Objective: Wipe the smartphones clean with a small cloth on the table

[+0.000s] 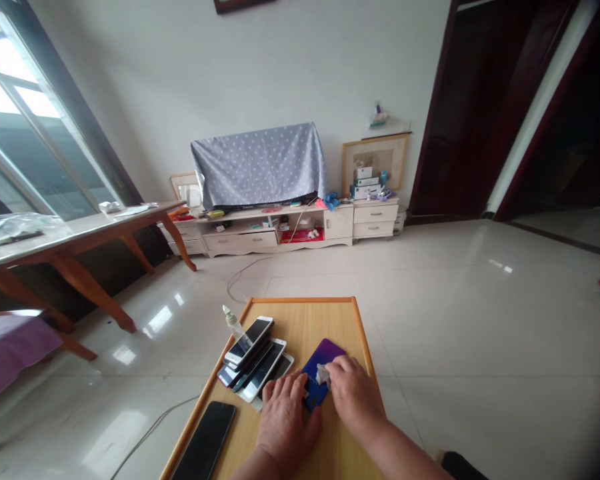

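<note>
On a light wooden tray table with an orange rim (pixel 300 320), a smartphone with a glossy blue-purple back (pixel 316 380) lies face down. My left hand (pixel 285 420) presses on its lower left side, and my right hand (pixel 355 393) pinches a small white cloth (pixel 323 375) against it. Left of my hands, a loose pile of several smartphones (pixel 253 360) overlaps, partly on top of one another. A small clear dropper bottle (pixel 233 323) lies beyond the pile. A black smartphone (pixel 205 440) lies face up near the tray's left edge.
A long wooden table (pixel 70 237) stands at the left, and a purple-covered seat (pixel 10 347) sits below it. A cable (pixel 153 427) runs along the tiled floor. At the far wall stands a cream cabinet (pixel 265 240) beneath a dotted cloth.
</note>
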Demonstrator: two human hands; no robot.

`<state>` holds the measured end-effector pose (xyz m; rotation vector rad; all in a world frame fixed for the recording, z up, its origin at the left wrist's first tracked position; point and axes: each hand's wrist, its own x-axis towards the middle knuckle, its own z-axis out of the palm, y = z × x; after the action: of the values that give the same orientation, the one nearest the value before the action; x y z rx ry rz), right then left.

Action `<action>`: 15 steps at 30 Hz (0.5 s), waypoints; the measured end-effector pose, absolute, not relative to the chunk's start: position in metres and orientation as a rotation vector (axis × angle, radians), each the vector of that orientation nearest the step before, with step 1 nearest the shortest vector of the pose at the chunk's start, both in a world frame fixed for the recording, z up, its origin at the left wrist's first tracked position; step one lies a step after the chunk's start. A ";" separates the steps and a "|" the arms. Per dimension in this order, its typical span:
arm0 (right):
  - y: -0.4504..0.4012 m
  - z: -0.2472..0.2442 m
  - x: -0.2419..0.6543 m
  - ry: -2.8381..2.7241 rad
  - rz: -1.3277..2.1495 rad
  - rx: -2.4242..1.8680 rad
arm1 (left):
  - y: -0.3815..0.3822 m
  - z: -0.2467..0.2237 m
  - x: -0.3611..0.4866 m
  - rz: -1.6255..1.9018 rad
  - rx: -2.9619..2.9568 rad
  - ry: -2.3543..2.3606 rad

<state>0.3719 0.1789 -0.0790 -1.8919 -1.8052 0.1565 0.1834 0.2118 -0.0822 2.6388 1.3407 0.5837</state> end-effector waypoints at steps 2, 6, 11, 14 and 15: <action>0.170 -0.085 0.359 -1.864 0.186 -1.843 | 0.213 -0.086 0.182 0.589 2.637 1.336; 0.153 -0.096 0.345 -2.015 0.275 -1.732 | 0.215 -0.093 0.180 0.592 2.647 1.322; 0.164 -0.097 0.374 -2.017 0.198 -1.824 | 0.216 -0.097 0.180 0.632 2.659 1.291; 0.177 -0.101 0.388 -1.947 0.187 -1.913 | 0.217 -0.101 0.180 0.645 2.673 1.269; 0.180 -0.103 0.389 -1.939 0.185 -1.919 | 0.217 -0.102 0.180 0.649 2.681 1.260</action>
<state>0.3895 0.1800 -0.1029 -1.9193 -1.9392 0.1845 0.1796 0.2171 -0.1021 2.6811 1.2604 0.6490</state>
